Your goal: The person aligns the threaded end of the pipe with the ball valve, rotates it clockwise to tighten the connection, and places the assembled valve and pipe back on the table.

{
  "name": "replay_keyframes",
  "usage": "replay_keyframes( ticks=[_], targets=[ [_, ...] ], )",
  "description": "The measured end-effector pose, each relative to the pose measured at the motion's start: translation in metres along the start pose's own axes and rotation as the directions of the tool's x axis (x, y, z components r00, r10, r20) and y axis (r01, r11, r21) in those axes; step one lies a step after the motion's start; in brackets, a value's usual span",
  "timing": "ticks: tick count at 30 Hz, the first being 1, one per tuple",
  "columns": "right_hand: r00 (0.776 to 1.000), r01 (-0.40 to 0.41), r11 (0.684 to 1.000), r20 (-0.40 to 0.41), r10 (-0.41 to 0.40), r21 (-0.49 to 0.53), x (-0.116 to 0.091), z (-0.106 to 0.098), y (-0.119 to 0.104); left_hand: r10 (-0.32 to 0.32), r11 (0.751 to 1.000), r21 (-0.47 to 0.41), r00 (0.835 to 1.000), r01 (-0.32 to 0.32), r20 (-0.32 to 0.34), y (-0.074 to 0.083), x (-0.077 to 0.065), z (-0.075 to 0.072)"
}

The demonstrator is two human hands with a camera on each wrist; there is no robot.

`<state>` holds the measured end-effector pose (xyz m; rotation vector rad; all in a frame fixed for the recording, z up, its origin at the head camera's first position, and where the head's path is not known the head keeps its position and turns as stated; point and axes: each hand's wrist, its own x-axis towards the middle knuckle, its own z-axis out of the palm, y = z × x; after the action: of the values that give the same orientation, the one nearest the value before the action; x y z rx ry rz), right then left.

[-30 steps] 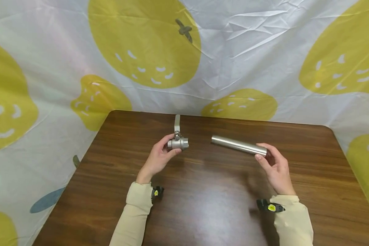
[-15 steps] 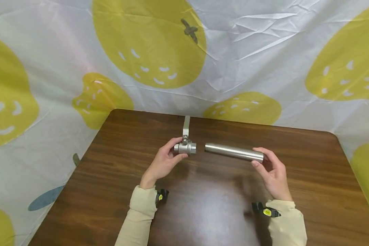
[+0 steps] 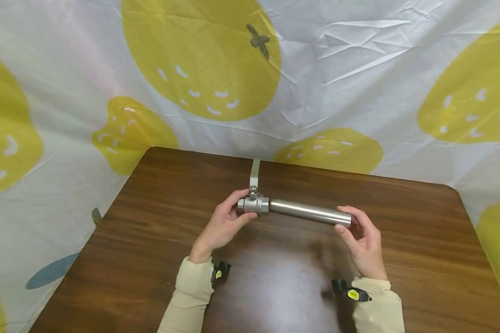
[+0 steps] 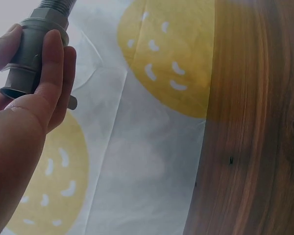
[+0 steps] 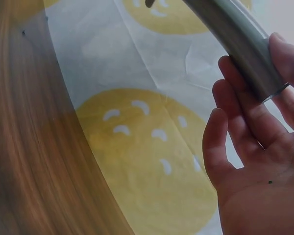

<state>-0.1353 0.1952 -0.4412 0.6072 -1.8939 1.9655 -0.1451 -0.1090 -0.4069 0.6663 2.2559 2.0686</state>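
My left hand [image 3: 221, 227] grips a metal ball valve [image 3: 255, 205] by its body, thumb in front and fingers behind. The valve's flat lever handle [image 3: 254, 175] points to the far side. A straight steel pipe [image 3: 310, 212] is pinched near its right end by my right hand [image 3: 365, 243]. Its left end meets the valve's right opening, tilting slightly down to the right. In the left wrist view, threads [image 4: 58, 5] show at the valve's [image 4: 29, 51] mouth; how deep they sit cannot be told. The right wrist view shows thumb and fingers around the pipe's [image 5: 240, 44] end.
A brown wooden table [image 3: 183, 185] lies below both hands. Behind it and along the sides hangs a white cloth [image 3: 337, 92] printed with yellow fruit. Wrist cameras are strapped on both sleeves [image 3: 191, 277].
The pipe has moved left until its end meets the valve's opening, closing the gap between them. The left hand has shifted the valve slightly right and nearer.
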Motion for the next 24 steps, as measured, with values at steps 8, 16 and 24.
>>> replay_keyframes(
  ticks=[8, 16, 24],
  targets=[
    [1.000, 0.012, 1.000, -0.016, -0.012, 0.014, 0.000, 0.001, -0.005, 0.019, 1.000, -0.022, 1.000, -0.019, 0.017, -0.012, 0.004, 0.004],
    [1.000, 0.018, 1.000, -0.015, -0.018, 0.012, 0.002, 0.003, -0.012, 0.052, 0.999, -0.017, 0.998, -0.051, 0.043, -0.022, 0.010, 0.001],
    [1.000, 0.015, 1.000, -0.007, -0.015, 0.021, 0.005, -0.003, -0.004, 0.005, 1.000, -0.019, 1.000, -0.005, 0.024, 0.002, 0.011, 0.003]
  ],
)
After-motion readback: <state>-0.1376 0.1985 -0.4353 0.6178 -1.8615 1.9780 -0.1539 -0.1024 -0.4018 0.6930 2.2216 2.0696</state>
